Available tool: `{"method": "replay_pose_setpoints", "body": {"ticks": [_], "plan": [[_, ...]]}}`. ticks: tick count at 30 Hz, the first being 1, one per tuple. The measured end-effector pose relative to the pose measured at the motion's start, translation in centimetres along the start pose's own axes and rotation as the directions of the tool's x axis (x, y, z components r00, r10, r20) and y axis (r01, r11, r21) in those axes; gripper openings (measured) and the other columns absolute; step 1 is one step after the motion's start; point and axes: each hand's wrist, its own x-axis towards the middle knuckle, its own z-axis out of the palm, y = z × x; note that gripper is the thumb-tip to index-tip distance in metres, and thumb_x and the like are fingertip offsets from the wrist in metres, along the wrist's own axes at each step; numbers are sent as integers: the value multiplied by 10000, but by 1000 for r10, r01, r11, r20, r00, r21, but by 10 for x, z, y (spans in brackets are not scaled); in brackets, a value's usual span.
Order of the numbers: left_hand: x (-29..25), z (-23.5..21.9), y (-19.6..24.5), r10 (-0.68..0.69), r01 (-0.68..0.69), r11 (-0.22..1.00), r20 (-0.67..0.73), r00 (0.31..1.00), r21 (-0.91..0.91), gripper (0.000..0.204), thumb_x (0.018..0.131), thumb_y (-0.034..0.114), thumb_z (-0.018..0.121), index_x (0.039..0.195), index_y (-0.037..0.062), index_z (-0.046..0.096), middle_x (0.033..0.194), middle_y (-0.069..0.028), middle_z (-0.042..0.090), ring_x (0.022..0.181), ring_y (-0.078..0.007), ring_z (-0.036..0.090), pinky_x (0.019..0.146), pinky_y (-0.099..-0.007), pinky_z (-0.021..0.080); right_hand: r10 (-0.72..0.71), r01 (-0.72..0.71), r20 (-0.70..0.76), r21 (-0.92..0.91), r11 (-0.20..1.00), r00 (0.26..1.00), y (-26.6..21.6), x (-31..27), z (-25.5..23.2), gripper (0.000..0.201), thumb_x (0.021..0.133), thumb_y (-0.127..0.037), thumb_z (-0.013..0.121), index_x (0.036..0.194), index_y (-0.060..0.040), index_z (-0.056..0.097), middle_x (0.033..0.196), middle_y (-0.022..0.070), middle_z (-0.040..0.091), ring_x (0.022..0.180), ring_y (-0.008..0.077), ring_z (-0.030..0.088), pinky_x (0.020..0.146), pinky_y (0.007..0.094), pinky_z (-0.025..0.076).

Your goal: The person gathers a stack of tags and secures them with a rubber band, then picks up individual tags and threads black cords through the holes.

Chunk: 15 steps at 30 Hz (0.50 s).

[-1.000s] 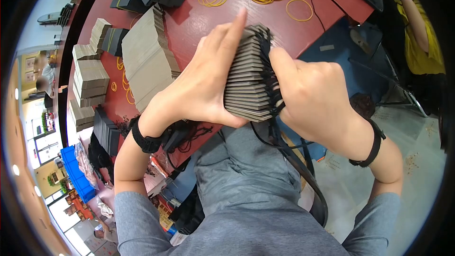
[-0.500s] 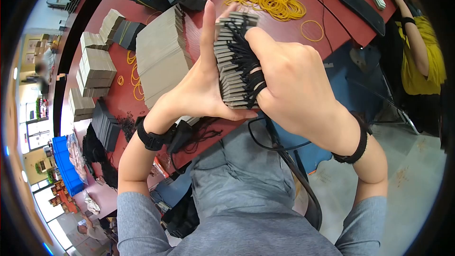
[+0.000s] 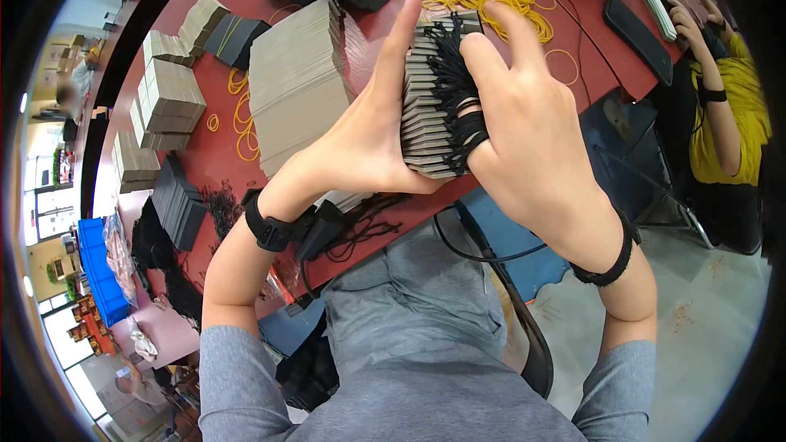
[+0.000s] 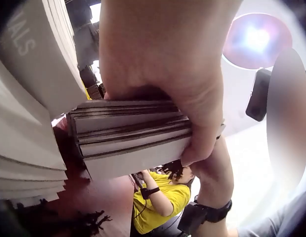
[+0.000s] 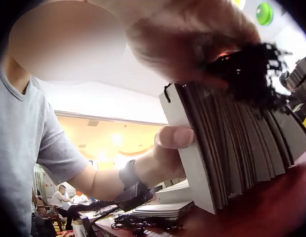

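A stack of grey card tags (image 3: 422, 106) is held upright over the red table, its cards fanned slightly apart. My left hand (image 3: 364, 135) grips it from the left, thumb along the near end and fingers at the far end. Black cords (image 3: 449, 74) bunch along the stack's right side. Over them my right hand (image 3: 532, 127) curls, with cord loops wound about its fingers. In the right wrist view the cords (image 5: 254, 74) bundle beneath that hand, above the card edges. The left wrist view shows pale card faces (image 4: 133, 153) under the left palm; most fingers are hidden there.
A long row of grey cards (image 3: 295, 82) lies left of the hands. Yellow rubber bands (image 3: 491, 0) pile up behind. White-sided card stacks (image 3: 168, 98) and banded black bundles (image 3: 237, 37) stand at left. A person in yellow (image 3: 729, 131) sits at right.
The right hand has moved up over the cords, its index finger now extended at the far end. The cords lie gathered more over the cards. The head view has shifted.
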Motion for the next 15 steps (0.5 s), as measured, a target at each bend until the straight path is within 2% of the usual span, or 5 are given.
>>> {"method": "replay_pose_setpoints", "body": {"ticks": [2, 4, 10, 14, 15], "plan": [[0, 0, -1, 8, -8, 1000, -13, 1000, 17, 1392, 583, 58, 803, 1521, 142, -222, 1386, -207, 455, 1268, -322, 493, 1080, -409, 366, -61, 61, -8, 2, 998, 998, 5, 1, 6, 439, 691, 36, 518, 1130, 31, 497, 1145, 252, 533, 986, 467, 585, 822, 485, 501], [0, 1, -3, 28, -28, 1000, -25, 999, -3, 1390, 588, 49, 803, 1523, 155, -221, 1392, -199, 449, 1265, -314, 493, 1078, -405, 366, -224, 224, -165, -23, 974, 961, 10, 3, 11, 370, 645, 45, 559, 1010, 44, 501, 998, 280, 561, 939, 461, 578, 827, 505, 483], [2, 12, -5, 26, -43, 985, -101, 995, -168, 1393, 600, 42, 822, 1529, 189, -204, 1387, -189, 451, 1266, -306, 488, 1083, -409, 360, -90, 100, -51, 257, 961, 995, 11, 5, 6, 299, 651, 53, 506, 947, 13, 487, 839, 236, 590, 861, 453, 553, 715, 514, 433], [3, 10, -4, 28, -45, 990, -125, 992, -133, 1371, 575, 74, 851, 1546, 163, -112, 1373, -184, 449, 1263, -316, 483, 1085, -418, 358, -57, 77, -67, 343, 936, 996, 18, 5, 10, 273, 661, 49, 503, 930, 3, 505, 821, 221, 596, 844, 443, 560, 717, 500, 443], [3, 7, -2, -47, 44, 998, -100, 994, -36, 1381, 564, 29, 837, 1544, 182, -123, 1395, -158, 433, 1259, -281, 488, 1066, -404, 383, -44, 69, -77, 364, 929, 996, 20, 6, 12, 254, 669, 42, 507, 919, 1, 511, 817, 215, 597, 832, 440, 564, 711, 493, 446]]}}
